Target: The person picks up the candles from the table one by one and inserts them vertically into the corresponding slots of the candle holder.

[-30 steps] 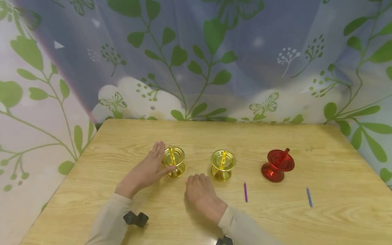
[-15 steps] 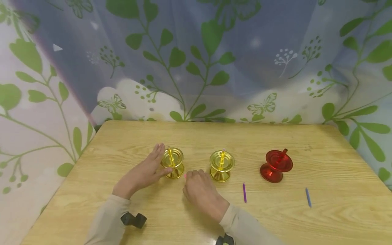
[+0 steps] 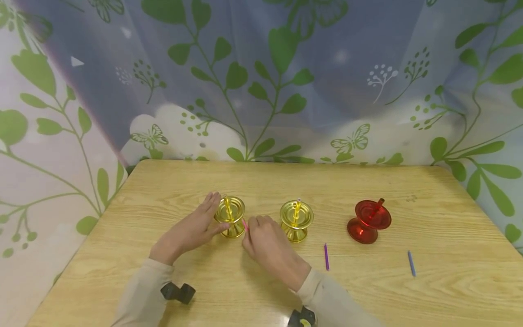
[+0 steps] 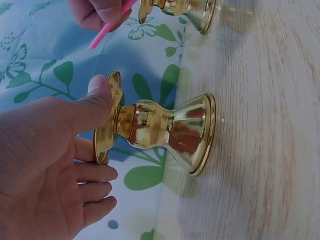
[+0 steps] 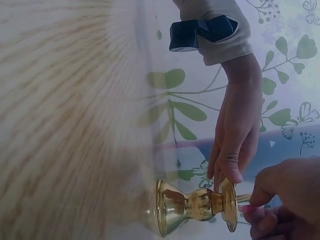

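Observation:
In the head view my left hand holds the dish of the left gold candle holder, thumb at the near side of the rim, fingers along the far left. The left wrist view shows the holder with its base on the table. My right hand pinches a thin pink candle just right of that dish; the left wrist view has the candle slanting out of the fingers. A second gold candle holder stands beyond the right hand, a pale tip atop its central tube.
A red candle holder stands farther right on the wooden table. A purple candle and a blue candle lie nearer the front edge. A leaf-patterned cloth hangs behind the table.
My right hand has moved a little away from me and up, and more of the pink candle shows, now tilted beside the left gold holder. The left hand stays on that holder.

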Available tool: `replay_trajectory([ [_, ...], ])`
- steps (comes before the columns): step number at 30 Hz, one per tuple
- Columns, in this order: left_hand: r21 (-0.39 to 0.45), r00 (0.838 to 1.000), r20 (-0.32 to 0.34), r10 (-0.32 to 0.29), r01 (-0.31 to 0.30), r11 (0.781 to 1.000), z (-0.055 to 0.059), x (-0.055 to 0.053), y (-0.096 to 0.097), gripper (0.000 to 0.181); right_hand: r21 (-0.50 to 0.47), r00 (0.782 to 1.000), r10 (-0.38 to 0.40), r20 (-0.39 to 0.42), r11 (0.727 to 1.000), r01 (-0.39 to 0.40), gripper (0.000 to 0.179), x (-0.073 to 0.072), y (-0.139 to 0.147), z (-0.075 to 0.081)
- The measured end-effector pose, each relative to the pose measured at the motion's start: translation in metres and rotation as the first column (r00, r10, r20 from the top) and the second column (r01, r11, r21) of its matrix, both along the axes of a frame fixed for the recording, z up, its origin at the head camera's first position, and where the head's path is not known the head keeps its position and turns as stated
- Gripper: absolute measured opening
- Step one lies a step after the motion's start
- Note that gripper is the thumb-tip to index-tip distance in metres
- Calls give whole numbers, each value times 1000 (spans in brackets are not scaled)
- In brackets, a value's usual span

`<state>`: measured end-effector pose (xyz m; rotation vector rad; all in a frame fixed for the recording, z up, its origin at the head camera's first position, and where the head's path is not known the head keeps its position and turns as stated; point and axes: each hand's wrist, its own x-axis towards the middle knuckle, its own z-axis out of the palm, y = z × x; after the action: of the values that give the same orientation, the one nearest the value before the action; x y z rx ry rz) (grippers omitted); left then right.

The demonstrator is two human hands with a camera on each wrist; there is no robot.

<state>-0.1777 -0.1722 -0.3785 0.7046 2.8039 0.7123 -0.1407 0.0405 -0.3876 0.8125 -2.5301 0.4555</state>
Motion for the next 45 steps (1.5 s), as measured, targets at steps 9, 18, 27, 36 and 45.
replay_trajectory([
  [9,-2,1000,26,0,0,1000,0,-1,4,83,-139,996,72,56,988,-63,17,-10,1,16],
  [18,-27,1000,13,-9,10,1000,0,-4,8,82,-448,976,184,112,886,-116,6,-37,5,40],
  [27,-23,1000,10,-12,12,1000,1,-4,6,83,-601,975,221,22,782,-164,7,-52,-15,35],
  [36,-37,1000,-8,-1,0,999,3,-1,4,82,-706,960,278,33,686,-175,10,-61,-30,18],
  [45,-50,1000,-4,12,-12,999,5,0,3,83,-628,964,267,-2,749,-209,9,-63,-31,15],
])
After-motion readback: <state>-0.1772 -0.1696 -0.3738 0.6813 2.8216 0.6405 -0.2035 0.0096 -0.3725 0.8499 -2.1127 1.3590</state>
